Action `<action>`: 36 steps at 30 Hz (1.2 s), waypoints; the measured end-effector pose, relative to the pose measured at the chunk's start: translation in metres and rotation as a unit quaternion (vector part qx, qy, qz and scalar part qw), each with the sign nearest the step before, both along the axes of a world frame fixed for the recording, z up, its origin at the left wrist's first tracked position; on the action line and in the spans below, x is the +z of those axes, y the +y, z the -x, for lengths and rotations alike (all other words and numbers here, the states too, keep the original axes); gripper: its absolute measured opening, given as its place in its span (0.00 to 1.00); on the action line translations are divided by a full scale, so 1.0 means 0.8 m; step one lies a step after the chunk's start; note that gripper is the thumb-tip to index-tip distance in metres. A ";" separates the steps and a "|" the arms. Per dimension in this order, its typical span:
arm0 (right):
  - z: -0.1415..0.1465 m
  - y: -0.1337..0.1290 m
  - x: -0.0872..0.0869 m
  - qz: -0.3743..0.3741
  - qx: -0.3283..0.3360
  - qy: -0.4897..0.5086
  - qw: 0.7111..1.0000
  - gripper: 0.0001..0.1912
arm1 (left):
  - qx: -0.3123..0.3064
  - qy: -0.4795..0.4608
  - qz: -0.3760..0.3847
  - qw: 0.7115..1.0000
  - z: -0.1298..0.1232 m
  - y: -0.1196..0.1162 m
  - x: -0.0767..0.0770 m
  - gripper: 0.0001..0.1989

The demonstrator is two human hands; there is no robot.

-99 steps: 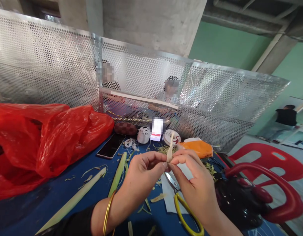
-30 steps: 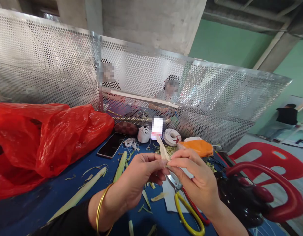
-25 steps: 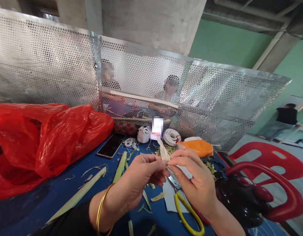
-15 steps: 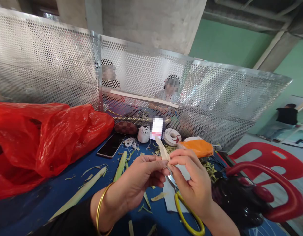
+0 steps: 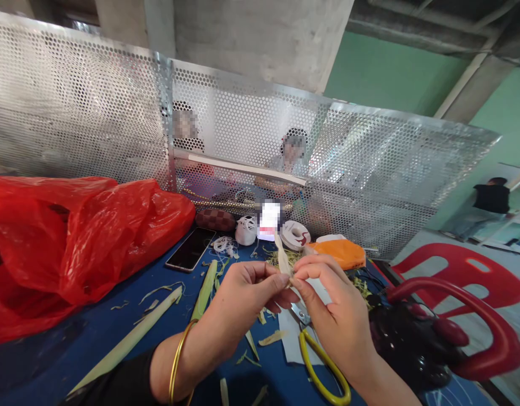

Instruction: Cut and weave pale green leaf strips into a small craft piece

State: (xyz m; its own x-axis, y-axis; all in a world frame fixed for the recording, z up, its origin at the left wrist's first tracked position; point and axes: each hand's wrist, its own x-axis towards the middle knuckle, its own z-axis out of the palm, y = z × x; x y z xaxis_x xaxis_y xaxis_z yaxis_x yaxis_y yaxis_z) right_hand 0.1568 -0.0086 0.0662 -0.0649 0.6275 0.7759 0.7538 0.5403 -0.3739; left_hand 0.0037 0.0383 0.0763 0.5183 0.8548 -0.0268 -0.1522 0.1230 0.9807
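Above the blue table [image 5: 94, 332], my left hand [image 5: 238, 307] and my right hand [image 5: 333, 313] meet fingertip to fingertip, both pinching a small pale leaf strip [image 5: 281, 254]. The strip's free end sticks up and leans slightly left. A gold bangle [image 5: 177, 361] rings my left wrist. Yellow-handled scissors [image 5: 316, 361] lie on a white sheet under my right hand. Long pale green leaf strips [image 5: 135, 335] and small cuttings are scattered on the table.
A big red plastic bag [image 5: 74, 242] fills the left side. A phone [image 5: 191, 249], thread spools [image 5: 246, 231], a tape roll [image 5: 296, 234] and an orange item [image 5: 340, 254] sit at the back. A perforated metal screen [image 5: 243, 135] has people behind. Red chairs [image 5: 466, 316] stand right.
The strip's free end first tilted from upright to the left, then rose a little. My hands stayed together, shifting only slightly while reworking their pinch.
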 end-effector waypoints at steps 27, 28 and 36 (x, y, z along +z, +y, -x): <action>-0.010 0.000 0.008 0.096 0.093 0.053 0.990 0.08 | -0.043 -0.077 0.115 0.989 0.003 0.001 -0.004 0.07; -0.010 0.001 0.008 0.080 0.101 0.042 0.991 0.09 | -0.044 -0.080 0.125 0.988 0.004 0.001 -0.004 0.06; -0.010 0.002 0.008 0.020 0.078 -0.004 0.997 0.09 | -0.052 -0.077 0.132 0.987 0.006 0.001 -0.004 0.05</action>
